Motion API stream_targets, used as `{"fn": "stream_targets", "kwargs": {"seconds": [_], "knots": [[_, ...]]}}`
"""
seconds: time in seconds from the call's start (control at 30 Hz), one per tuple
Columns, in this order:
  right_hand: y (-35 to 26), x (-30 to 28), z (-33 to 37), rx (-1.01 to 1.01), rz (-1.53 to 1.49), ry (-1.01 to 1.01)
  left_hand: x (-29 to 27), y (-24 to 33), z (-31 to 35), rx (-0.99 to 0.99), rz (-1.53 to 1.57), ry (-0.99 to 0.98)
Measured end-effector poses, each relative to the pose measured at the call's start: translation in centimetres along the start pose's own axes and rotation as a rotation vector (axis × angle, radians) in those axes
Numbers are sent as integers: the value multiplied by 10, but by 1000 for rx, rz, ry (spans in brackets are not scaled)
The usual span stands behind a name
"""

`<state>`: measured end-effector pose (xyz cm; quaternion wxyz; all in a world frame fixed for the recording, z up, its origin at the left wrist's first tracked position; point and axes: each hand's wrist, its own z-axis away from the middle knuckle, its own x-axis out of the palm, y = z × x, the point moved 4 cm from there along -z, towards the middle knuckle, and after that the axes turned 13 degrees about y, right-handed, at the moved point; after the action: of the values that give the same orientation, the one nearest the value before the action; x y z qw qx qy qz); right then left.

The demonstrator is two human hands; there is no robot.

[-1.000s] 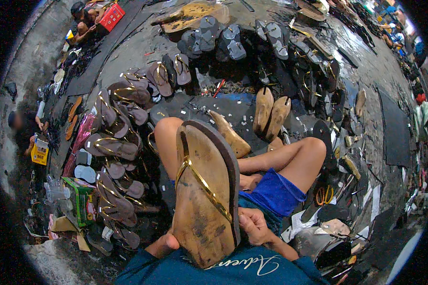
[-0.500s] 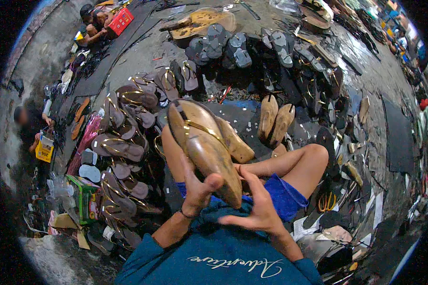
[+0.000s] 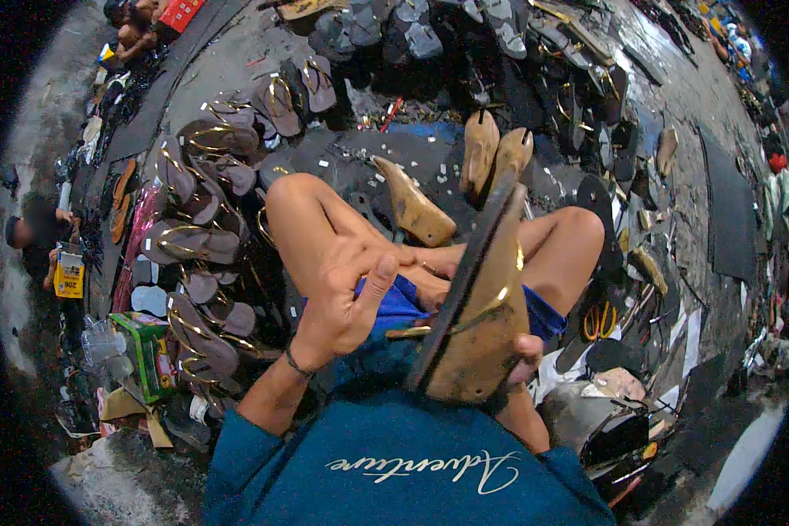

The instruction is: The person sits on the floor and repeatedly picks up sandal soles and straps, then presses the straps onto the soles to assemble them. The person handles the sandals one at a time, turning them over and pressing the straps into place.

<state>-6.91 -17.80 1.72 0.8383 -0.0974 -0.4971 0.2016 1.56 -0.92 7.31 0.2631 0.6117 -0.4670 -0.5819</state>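
My right hand is closed around the lower end of a wooden shoe last, its fingers mostly hidden behind the wood. A dark sandal sole lies along the last's left side, with a thin gold strap across the wood. The last is tipped up on edge over my lap. To its left, my left hand is empty, thumb raised and fingers stretched toward the right. Another wooden last lies on the ground beyond my legs. Farther right stand two more lasts, side by side.
Many brown sandals with gold straps are piled at my left. Dark sandals and grey-soled pieces form an arc ahead. A green box sits at lower left, yellow-handled scissors at right. People sit at far left.
The last with the sandal has passed from my left hand to my right, moved right and turned on edge. My left hand has let go. The view has tilted slightly downward.
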Motion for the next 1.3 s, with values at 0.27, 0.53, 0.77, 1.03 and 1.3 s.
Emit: {"fn": "stream_targets", "kwargs": {"seconds": [0.27, 0.53, 0.77, 1.03, 1.3], "knots": [[-10, -16, 43, 148, -301, 77, 53, 0, 67, -411, 515, -386], [-6, -4, 48, 239, -528, -75, 38, 8, 92, -633, 555, -317], [-10, -19, 65, 292, 70, 284, 38, 4, 90, -514, 515, -304], [-2, -29, 30, 102, 151, -72, 49, -22, 90, -762, 701, -502], [-19, -33, -37, -286, 783, -36, 49, -32, 68, -754, 1008, -211]]}}
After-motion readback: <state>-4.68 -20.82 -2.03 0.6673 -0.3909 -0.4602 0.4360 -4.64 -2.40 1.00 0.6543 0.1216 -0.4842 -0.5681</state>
